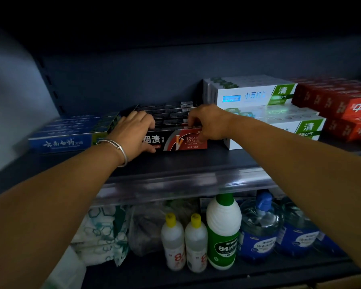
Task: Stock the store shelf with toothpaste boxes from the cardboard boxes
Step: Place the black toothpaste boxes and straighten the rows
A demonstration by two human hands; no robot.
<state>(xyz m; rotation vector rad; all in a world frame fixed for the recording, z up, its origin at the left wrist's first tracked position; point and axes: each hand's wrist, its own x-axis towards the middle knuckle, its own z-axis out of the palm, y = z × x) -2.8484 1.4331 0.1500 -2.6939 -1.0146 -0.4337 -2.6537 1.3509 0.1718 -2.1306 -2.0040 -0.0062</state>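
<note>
Both hands grip the front black box (175,140): left hand (133,132) curled over its left end, right hand (208,124) pinching its right end.

Dim, underexposed wide-angle view

The top and corners fall to near black. Cool light from the left washes the side wall (10,105); glare streaks the shelf's clear front rail (186,184). Straight edges bow outward, and the blue boxes (71,132) look smeared.
</note>
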